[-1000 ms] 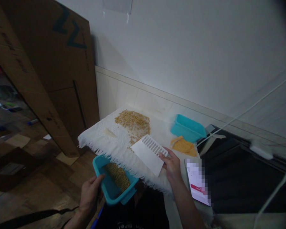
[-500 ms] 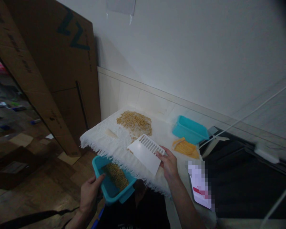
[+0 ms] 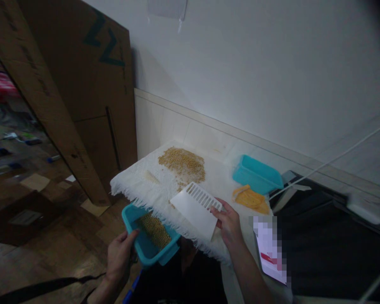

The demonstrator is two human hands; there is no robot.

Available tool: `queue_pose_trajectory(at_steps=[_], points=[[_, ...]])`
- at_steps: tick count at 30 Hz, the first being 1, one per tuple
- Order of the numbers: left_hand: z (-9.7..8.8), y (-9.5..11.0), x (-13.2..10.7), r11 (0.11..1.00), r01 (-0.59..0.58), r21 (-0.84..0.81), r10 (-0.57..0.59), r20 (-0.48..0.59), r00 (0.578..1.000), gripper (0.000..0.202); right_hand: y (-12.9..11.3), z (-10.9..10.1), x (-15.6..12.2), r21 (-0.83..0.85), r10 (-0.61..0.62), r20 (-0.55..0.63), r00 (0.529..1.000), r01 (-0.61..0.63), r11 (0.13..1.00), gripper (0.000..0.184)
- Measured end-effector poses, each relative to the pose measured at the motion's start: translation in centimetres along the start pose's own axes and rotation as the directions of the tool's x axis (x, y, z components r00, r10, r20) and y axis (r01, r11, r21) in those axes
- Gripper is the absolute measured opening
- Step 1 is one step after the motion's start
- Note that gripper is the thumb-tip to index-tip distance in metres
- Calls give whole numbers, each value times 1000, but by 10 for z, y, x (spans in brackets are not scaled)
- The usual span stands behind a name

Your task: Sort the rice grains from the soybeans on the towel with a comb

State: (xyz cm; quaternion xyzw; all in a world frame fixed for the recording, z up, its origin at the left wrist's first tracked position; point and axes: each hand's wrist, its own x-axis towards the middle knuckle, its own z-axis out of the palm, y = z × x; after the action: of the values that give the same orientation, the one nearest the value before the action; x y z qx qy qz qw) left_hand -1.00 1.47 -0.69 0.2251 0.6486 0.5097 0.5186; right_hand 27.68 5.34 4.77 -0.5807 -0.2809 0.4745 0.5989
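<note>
My left hand (image 3: 122,253) grips the rim of a turquoise plastic basin (image 3: 174,249), held below the table's front edge. A layer of soybeans (image 3: 156,231) lies inside it. My right hand (image 3: 229,221) is closed on the slotted end of a flat white plastic scraper (image 3: 196,211), which rests over the cloth near the fringe. Behind the scraper, a pile of soybeans (image 3: 183,162) is spread on the white fringed cloth (image 3: 136,175), with a few trailing toward the scraper. The fingers under the scraper and the basin are partly hidden.
A second turquoise basin (image 3: 258,175) stands at the table's back right, with a yellow cloth (image 3: 251,199) before it. A phone (image 3: 270,253) lies to the right, beside a black surface (image 3: 329,249). A large cardboard box (image 3: 98,93) stands at the left. A white cable (image 3: 329,162) crosses the right side.
The view has shifted slightly, so the table and wall sit a little further right. Both hands keep their hold; the scraper appears slightly lower, its face tilted a bit differently.
</note>
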Motion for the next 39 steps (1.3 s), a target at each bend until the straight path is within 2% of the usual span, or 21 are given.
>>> queue_pose_trajectory(at_steps=[8,15,22,30,33,39], points=[[0,0,-1,999,-29,-26,30,15,999,35,-1,8,-6,14,5,43,999,-5,1000,61],[0,1,-1,999,-44,-19,44,19,999,36,-1,5,-8,23,8,11,1000,-8,1000,64],[1,3,-5,999,-31,-17,31,9,999,35,-1,10,-10,-9,21,35,999,-20,1000,63],[4,6,-6,999,-24,-36,24,0,1000,35,1,24,-18,-23,45,115,992,-43,999,61],[4,5,-5,999,-18,-41,18,1,1000,35,-1,22,-18,-38,58,147,987,-53,998,61],[0,2,-3,999,-7,-53,8,18,1000,34,-7,0,6,8,-109,-63,992,110,994,63]])
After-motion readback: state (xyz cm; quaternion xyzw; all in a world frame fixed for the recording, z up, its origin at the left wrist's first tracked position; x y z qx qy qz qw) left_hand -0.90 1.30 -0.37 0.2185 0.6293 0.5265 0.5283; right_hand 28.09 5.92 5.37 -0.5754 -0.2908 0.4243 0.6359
